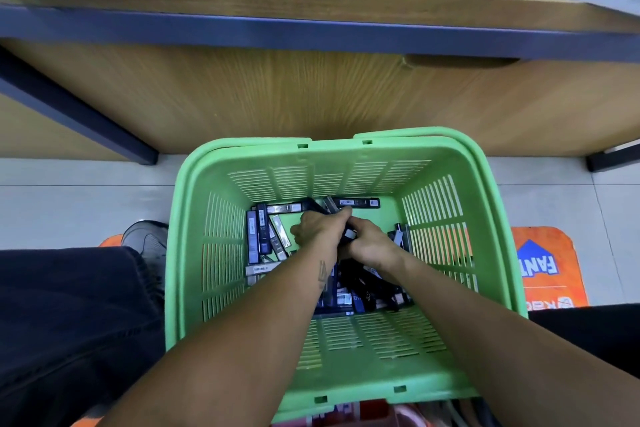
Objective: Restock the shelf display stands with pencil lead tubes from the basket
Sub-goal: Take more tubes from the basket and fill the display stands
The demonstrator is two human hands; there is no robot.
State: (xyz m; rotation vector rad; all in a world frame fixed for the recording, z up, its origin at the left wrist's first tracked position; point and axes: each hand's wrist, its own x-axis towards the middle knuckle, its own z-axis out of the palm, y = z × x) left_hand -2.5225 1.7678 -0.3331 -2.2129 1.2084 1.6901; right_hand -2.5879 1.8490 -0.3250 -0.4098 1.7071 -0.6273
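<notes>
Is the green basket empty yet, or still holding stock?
Still holding stock: pencil lead tubes cover the green basket's floor around both hands.

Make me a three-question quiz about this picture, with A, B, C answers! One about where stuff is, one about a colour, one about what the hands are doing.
1. Where are the pencil lead tubes?
A. on the shelf
B. in the basket
C. on the floor

2. What colour is the basket?
A. green
B. red
C. yellow

3. What are the hands doing?
A. hanging idle
B. holding tubes together
C. lifting the basket

Answers:
1 B, tubes lie on the basket's bottom.
2 A, its walls are green.
3 B, left hand and right hand meet around dark tubes.
</notes>
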